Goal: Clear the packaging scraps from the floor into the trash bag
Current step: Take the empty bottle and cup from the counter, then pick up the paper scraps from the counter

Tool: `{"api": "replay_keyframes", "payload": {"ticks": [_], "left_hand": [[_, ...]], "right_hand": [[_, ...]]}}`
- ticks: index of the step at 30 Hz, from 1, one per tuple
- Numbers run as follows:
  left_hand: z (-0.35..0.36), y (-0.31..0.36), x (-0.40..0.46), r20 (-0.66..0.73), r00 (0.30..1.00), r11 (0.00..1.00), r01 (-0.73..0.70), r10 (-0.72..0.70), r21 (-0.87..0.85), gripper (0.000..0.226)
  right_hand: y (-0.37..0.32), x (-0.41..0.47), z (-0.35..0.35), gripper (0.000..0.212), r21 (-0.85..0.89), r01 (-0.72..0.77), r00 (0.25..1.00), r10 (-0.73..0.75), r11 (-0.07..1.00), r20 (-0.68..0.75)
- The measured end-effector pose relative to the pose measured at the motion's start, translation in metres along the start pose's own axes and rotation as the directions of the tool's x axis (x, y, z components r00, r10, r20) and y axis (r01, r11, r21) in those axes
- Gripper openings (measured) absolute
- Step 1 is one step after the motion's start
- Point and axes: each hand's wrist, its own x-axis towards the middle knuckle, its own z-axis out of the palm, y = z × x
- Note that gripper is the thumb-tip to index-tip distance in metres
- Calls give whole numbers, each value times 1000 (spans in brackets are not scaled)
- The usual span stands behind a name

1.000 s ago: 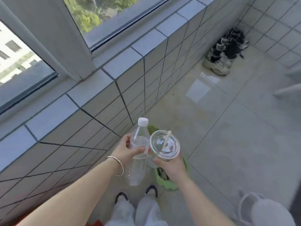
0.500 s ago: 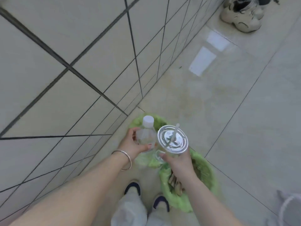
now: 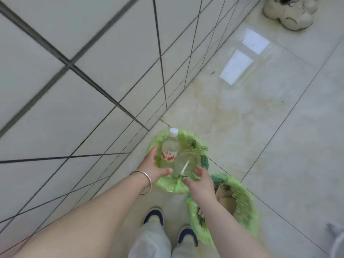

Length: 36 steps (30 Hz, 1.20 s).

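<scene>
A downward view is given over a tiled floor (image 3: 279,146) beside a tiled wall (image 3: 74,90). Against the foot of the wall, a green trash bag (image 3: 167,184) is seen lining a bin, its mouth open upward. Inside that mouth a clear plastic bottle (image 3: 169,149) with a white cap and a red label is seen lying tilted, cap pointing away from the person, and just beside it, on the side away from the wall, a clear plastic cup (image 3: 186,162) with a pale straw (image 3: 184,167).

The left hand (image 3: 155,167) is spread over the wall-side rim of the bag, fingers released, touching or just clear of the bottle; which cannot be told. The right hand (image 3: 201,181) is held at the near rim, fingers loosely apart and gripping nothing.

A second green-lined bin (image 3: 247,205) stands just behind the first, nearer the person, partly hidden by the right forearm. A pair of pale shoes (image 3: 290,13) lies well away along the wall.

The likely risks: the bottle and cup appear perched high in the bag, so they could roll out over the rim if nudged; any liquid left in either could spill onto the glossy floor; the thin bag edge could be dragged off the bin by a withdrawing hand.
</scene>
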Motion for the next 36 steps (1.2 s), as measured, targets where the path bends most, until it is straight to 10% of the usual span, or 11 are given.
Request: {"api": "replay_keyframes", "payload": {"ticks": [8, 23, 36], "left_hand": [[-21, 56, -116, -151, 987, 995, -66, 55, -71, 41], [-72, 13, -477, -543, 839, 958, -190, 44, -216, 28], [-54, -215, -808, -850, 321, 787, -342, -417, -514, 27]], "right_hand": [[-53, -108, -33, 46, -144, 158, 987, -152, 977, 49], [-81, -434, -21, 34, -323, 616, 784, -516, 718, 346], [62, -708, 153, 35, -218, 945, 304, -409, 243, 860]]}}
